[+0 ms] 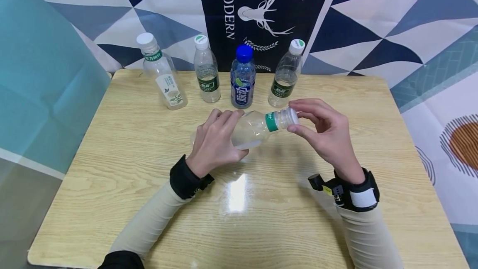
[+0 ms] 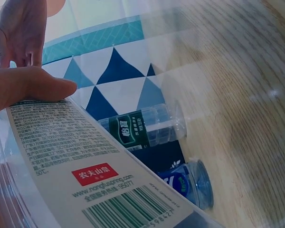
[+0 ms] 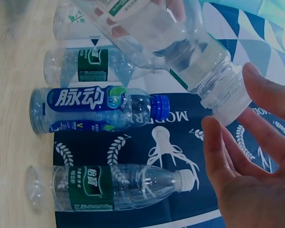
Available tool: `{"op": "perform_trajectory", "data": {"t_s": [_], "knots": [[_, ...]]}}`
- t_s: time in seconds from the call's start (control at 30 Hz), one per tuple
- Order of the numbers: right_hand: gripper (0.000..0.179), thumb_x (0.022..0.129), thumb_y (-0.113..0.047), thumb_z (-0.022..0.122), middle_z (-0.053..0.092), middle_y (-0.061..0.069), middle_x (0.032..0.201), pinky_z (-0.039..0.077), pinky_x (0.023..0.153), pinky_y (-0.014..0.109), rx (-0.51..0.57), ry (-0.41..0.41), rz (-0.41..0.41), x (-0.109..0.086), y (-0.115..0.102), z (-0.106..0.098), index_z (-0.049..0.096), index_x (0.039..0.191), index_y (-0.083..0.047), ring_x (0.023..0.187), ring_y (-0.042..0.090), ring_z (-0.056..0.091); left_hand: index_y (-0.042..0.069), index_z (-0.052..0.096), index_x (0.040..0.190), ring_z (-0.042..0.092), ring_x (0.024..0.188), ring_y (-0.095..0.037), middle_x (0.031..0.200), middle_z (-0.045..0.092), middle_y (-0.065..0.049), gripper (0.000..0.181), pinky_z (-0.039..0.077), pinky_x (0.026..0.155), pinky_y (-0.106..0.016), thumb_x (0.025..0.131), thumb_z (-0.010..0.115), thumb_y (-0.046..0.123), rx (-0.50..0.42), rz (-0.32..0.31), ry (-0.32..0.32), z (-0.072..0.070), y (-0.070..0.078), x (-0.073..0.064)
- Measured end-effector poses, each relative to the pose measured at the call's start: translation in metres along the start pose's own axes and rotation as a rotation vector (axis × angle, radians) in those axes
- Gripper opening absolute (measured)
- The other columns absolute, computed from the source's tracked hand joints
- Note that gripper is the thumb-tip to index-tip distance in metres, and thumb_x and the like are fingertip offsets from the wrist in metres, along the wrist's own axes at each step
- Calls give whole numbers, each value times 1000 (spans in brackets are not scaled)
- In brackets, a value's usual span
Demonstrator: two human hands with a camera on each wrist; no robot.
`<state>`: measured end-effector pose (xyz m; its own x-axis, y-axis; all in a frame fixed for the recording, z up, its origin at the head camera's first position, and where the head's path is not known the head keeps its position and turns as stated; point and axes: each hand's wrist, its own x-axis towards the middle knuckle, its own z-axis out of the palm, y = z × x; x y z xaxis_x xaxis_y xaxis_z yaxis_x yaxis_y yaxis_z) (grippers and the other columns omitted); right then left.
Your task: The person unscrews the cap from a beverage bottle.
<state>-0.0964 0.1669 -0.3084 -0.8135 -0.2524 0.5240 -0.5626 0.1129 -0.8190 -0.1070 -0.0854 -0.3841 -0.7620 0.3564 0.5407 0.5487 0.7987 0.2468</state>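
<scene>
A clear plastic bottle (image 1: 251, 130) with a green neck band lies nearly level above the table, its neck pointing right. My left hand (image 1: 218, 138) grips it round the body. In the left wrist view the thumb presses beside the bottle's printed label (image 2: 99, 166), which carries a barcode. Thumb and fingers of my right hand (image 1: 325, 130) pinch the whitish bottle cap (image 3: 230, 102) at the end of the neck. The bottle's base is mostly hidden behind the left hand.
Along the back of the wooden table (image 1: 261, 235) stand a large white-capped bottle (image 1: 164, 76), a small green-labelled bottle (image 1: 207, 72), a blue-capped bottle (image 1: 242, 80) and another green-labelled bottle (image 1: 285, 76). A patterned cloth (image 1: 373, 32) hangs behind them.
</scene>
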Motion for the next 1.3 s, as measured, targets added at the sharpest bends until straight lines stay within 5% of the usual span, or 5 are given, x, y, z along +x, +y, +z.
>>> {"op": "perform_trajectory", "data": {"t_s": [0.4, 0.77, 0.9, 1.1, 1.3], "knots": [[35, 74, 22, 64, 60, 27, 107, 48, 81, 31, -46, -15, -17, -1, -1, 1, 62, 108, 18, 96, 26, 57, 15, 56, 125, 46, 85, -19, 105, 61, -3, 86, 48, 50, -36, 51, 71, 57, 3, -3, 15, 1, 0, 0], [41, 69, 34, 57, 56, 29, 117, 43, 91, 38, -7, -130, -85, 1, -3, -5, 61, 108, 19, 112, 38, 51, 16, 56, 124, 47, 84, -18, 104, 62, -1, 86, 49, 51, -39, 51, 72, 58, -37, -8, -12, 5, -2, -1], [42, 67, 35, 56, 55, 32, 116, 43, 92, 37, -28, -98, -124, 0, -4, -10, 59, 107, 21, 111, 38, 51, 16, 55, 124, 48, 86, -18, 104, 62, 0, 87, 50, 53, -39, 50, 73, 58, -56, -8, -23, 7, -2, -1], [46, 67, 29, 63, 60, 22, 112, 45, 90, 38, -230, 25, -101, -3, 10, -32, 62, 111, 15, 103, 30, 56, 15, 56, 125, 49, 88, -18, 107, 63, -1, 87, 50, 55, -38, 51, 74, 58, -74, -20, -38, 7, -3, -2], [39, 72, 4, 76, 63, 7, 109, 48, 79, 36, -685, 6, -1, -30, 60, -73, 69, 109, -3, 95, 21, 59, 15, 56, 124, 50, 88, -17, 106, 63, -1, 85, 49, 56, -37, 52, 74, 57, -84, -20, -18, 7, -3, 0]]}}
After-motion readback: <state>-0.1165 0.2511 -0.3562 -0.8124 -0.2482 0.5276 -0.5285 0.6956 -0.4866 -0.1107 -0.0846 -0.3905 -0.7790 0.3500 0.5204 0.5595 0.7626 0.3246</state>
